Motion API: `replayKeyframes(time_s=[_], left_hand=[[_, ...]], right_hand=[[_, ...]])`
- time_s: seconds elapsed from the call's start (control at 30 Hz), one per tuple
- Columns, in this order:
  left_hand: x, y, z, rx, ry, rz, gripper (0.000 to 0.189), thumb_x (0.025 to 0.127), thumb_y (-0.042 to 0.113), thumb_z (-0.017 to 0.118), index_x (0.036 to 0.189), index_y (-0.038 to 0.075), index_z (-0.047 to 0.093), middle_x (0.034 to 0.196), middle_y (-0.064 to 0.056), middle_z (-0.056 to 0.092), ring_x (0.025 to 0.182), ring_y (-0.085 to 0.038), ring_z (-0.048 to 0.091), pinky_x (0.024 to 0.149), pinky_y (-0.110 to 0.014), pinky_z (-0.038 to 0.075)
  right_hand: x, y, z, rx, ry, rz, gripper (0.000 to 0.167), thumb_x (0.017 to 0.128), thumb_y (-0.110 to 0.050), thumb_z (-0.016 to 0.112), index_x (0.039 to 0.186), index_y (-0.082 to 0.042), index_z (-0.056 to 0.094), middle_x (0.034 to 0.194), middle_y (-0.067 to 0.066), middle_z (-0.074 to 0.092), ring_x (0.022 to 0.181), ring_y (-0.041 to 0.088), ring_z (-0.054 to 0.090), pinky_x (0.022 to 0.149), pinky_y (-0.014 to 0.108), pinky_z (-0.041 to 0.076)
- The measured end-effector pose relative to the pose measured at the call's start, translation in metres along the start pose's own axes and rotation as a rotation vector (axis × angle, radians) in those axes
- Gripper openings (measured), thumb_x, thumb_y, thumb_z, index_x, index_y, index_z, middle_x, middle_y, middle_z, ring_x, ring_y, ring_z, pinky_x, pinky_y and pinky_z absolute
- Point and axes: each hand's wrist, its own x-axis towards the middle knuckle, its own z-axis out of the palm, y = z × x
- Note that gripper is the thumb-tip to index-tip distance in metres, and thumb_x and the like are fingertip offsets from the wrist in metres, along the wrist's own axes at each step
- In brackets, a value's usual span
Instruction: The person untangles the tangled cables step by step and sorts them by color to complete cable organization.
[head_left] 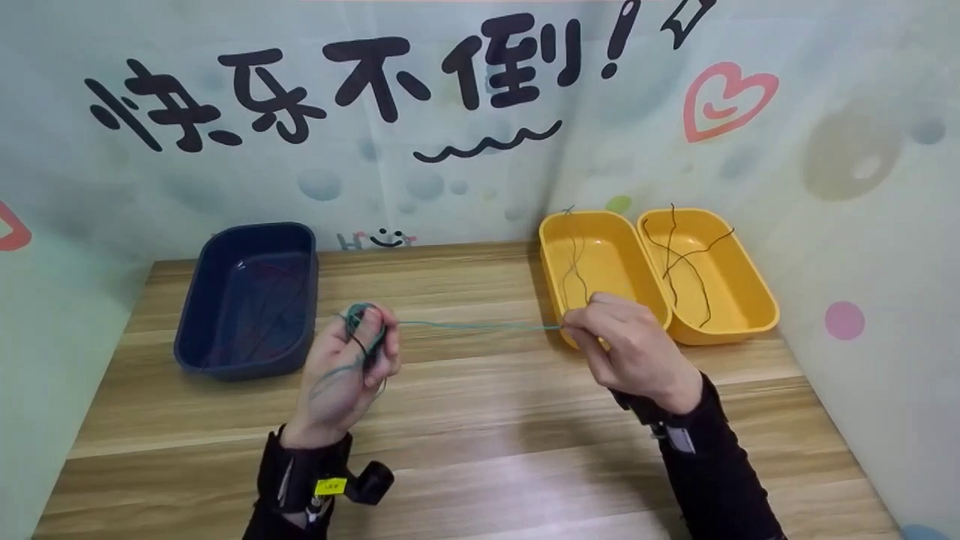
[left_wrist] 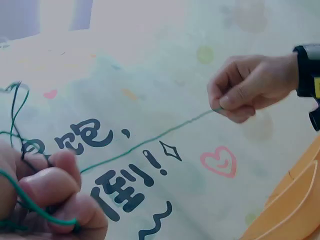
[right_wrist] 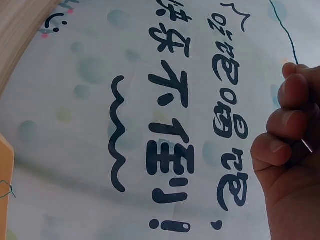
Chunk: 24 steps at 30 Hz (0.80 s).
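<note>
In the head view my left hand (head_left: 346, 367) grips a tangled bundle of green and black string (head_left: 365, 330), thumb across it. Loose loops hang over the palm and wrist side. From the bundle a single green string (head_left: 480, 326) runs nearly straight to the right. Its far end is pinched between thumb and fingers of my right hand (head_left: 634, 341), which is raised over the front of the left yellow bin. The left wrist view shows the same green string (left_wrist: 145, 144) stretched between both hands. Curled fingers of the right hand (right_wrist: 285, 125) hide the string's tip in the right wrist view.
A dark blue bin (head_left: 247, 360) with thin strands inside stands on the left of the wooden table (head_left: 465, 435). Two yellow bins (head_left: 611, 240) (head_left: 750, 300) sit side by side at the right, thin dark strings lying in them and over their rims. A printed cloth backdrop (head_left: 465, 187) rises behind.
</note>
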Motion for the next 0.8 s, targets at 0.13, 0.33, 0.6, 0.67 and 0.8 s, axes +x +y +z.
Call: replayKeyframes(time_s=[0.13,0.33,0.6,0.67,0.8], left_hand=[[0.001,0.000,-0.005,-0.117,0.088,-0.077,0.028,0.101,0.036,0.047,0.103,0.008,0.053,0.074,0.004,0.053,0.046,-0.005,0.031,0.047,-0.025,0.015],[0.002,0.000,-0.008,-0.200,0.097,-0.119,0.027,0.102,0.035,0.045,0.104,0.008,0.050,0.070,0.004,0.048,0.044,-0.007,0.024,0.044,-0.026,0.010],[0.002,-0.003,-0.010,-0.388,-0.076,-0.027,0.031,0.107,0.024,0.026,0.104,0.007,0.052,0.071,0.006,0.047,0.043,-0.009,0.015,0.044,-0.023,0.011],[0.002,-0.004,-0.011,-0.477,-0.117,-0.010,0.037,0.108,0.023,0.022,0.105,0.006,0.055,0.071,0.005,0.046,0.043,-0.009,0.013,0.044,-0.022,0.010],[0.002,-0.006,-0.013,-0.647,-0.163,0.018,0.043,0.108,0.023,0.022,0.108,0.003,0.060,0.070,0.003,0.047,0.043,-0.009,0.011,0.045,-0.021,0.010]], right_hand=[[0.002,-0.006,0.006,-0.009,-0.062,-0.060,0.015,0.097,-0.010,0.055,0.089,-0.002,0.065,0.068,0.002,0.061,0.055,0.013,0.044,0.050,0.022,0.034],[0.002,-0.008,0.008,-0.029,-0.094,-0.074,0.017,0.098,-0.011,0.054,0.090,-0.002,0.065,0.070,0.002,0.061,0.055,0.013,0.044,0.051,0.021,0.034],[0.001,-0.007,0.005,-0.023,-0.111,-0.071,0.014,0.097,-0.011,0.056,0.090,-0.003,0.065,0.072,0.001,0.063,0.056,0.013,0.046,0.052,0.022,0.035],[0.002,-0.009,0.007,-0.018,-0.140,-0.072,0.013,0.096,-0.010,0.056,0.089,-0.004,0.065,0.073,0.001,0.063,0.057,0.012,0.048,0.053,0.022,0.037],[0.003,-0.013,0.009,-0.019,-0.177,-0.065,0.012,0.096,-0.009,0.056,0.089,-0.006,0.065,0.073,-0.001,0.062,0.058,0.011,0.049,0.053,0.023,0.039]])
